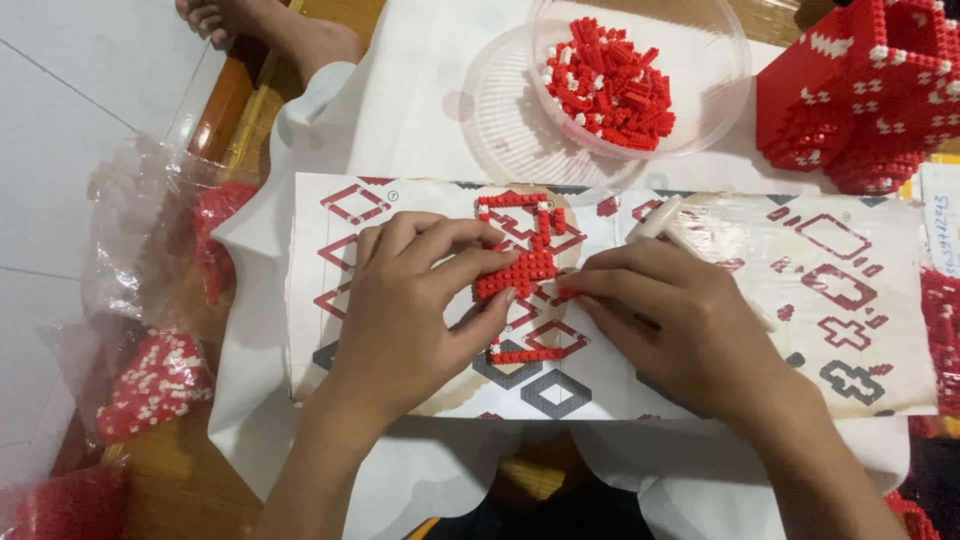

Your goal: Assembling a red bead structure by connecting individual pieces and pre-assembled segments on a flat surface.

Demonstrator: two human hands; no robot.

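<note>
A flat red brick assembly (522,270) with a few white bricks lies on a printed instruction sheet (800,330) showing red and grey diamond and cross diagrams. My left hand (420,300) presses down on the assembly's left side, fingers over its middle and thumb at its lower edge. My right hand (670,320) holds a white tool (655,220) and its fingertips pinch a small red brick (566,294) against the assembly's right edge.
A clear plastic bowl (700,60) of loose red and white bricks sits at the top on a clear lid (490,110). A built red block structure (870,90) stands top right. Plastic bags of bricks (160,380) lie left. A person's bare foot (260,25) shows top left.
</note>
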